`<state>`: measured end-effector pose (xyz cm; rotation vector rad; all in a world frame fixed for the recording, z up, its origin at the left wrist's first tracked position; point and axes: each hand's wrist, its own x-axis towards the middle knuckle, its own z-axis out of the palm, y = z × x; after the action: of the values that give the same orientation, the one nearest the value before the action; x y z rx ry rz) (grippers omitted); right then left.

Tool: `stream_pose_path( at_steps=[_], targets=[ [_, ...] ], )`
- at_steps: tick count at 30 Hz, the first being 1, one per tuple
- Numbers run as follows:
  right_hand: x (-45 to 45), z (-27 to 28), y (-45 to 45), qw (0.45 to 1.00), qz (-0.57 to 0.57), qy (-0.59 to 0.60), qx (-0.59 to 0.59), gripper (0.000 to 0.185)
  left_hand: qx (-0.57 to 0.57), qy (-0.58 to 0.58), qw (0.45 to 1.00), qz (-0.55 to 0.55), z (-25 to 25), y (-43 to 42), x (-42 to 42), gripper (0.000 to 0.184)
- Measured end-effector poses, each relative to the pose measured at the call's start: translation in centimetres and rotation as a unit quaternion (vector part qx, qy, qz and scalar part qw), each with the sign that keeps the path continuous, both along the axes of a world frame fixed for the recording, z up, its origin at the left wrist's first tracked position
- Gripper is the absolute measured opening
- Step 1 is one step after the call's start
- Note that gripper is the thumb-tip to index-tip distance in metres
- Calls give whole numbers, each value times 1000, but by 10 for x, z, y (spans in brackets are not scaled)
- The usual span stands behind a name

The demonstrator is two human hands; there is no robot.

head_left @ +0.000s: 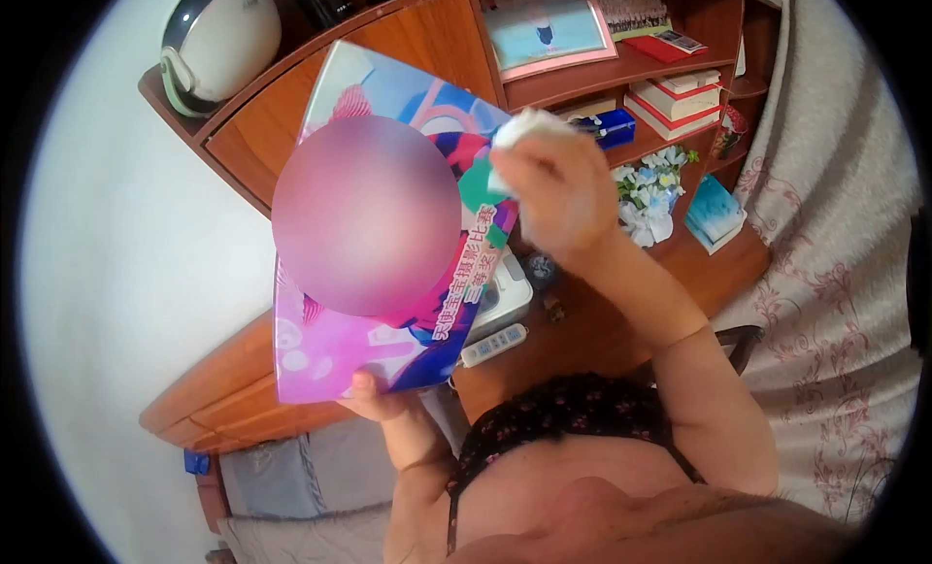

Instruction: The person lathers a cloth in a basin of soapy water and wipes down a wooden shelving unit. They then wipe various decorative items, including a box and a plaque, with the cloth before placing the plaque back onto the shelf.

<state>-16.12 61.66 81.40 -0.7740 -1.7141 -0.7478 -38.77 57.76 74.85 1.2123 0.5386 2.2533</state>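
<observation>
My left hand (377,401) grips the lower edge of a glossy photo panel (408,360), its thumb on the front and the other fingers hidden behind. The panel is tilted and brightly coloured in pink, blue and purple. Chinese lettering runs along its right side, and a blurred round patch covers its middle. My right hand (568,190) is closed around a crumpled white cloth or tissue (529,127) at the panel's upper right edge. Whether the cloth touches the surface is hard to tell.
Behind the panel stands a wooden shelf unit (388,54) with a white helmet (228,45), a framed picture (549,30), stacked books (675,106) and white-blue flowers (649,210). A power strip (493,346) lies on the desk (524,370). A patterned curtain (825,273) hangs right; a bed (320,477) is lower left.
</observation>
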Motion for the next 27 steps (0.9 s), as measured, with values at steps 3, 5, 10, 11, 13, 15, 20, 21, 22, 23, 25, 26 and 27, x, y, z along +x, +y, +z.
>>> stream_pose_path(
  at_steps=[3, 5, 10, 11, 13, 15, 20, 21, 22, 23, 25, 26, 27],
  targets=[
    [1, 6, -3, 999, -25, -8, -22, 26, -13, -1, 1000, 19, -5, 1, -7, 61],
    [2, 8, -4, 999, -30, -13, -41, 27, -10, 8, 1000, 11, -5, 5, -9, 60],
    [3, 10, -1, 1000, -14, -12, -1, 29, 16, -8, 1000, 23, 3, 5, -3, 59],
    [5, 12, 0, 1000, -29, 3, 9, 30, 16, -8, 1000, 23, 3, 6, -2, 59],
    [6, 4, 3, 1000, 17, 1, 3, 33, 30, -6, 999, 39, 1, 4, 0, 58],
    [2, 0, 3, 999, 36, -32, 25, 33, 29, -6, 999, 20, 0, 7, -5, 58],
    [1, -3, 2, 998, 42, -44, 4, 39, 26, -4, 999, 45, -2, 8, -3, 60],
    [3, -2, 4, 998, 41, -45, 8, 39, 21, -2, 999, 33, -1, 10, -5, 60],
    [4, 1, 4, 999, 24, -42, 8, 38, 13, 1, 1000, 21, -1, 10, -6, 61],
    [7, 5, 4, 999, 6, -38, 7, 37, 12, 1, 1000, 22, -2, 11, -5, 61],
    [7, 4, 1, 1000, 3, -19, -20, 35, 12, 9, 998, 64, -5, 8, -4, 60],
    [3, -2, 4, 999, 6, -44, 18, 33, 13, 9, 998, 63, -5, 8, -5, 60],
    [4, -1, 6, 999, 4, -46, 22, 33, 12, -2, 999, 30, -5, 10, -5, 59]
  ],
)
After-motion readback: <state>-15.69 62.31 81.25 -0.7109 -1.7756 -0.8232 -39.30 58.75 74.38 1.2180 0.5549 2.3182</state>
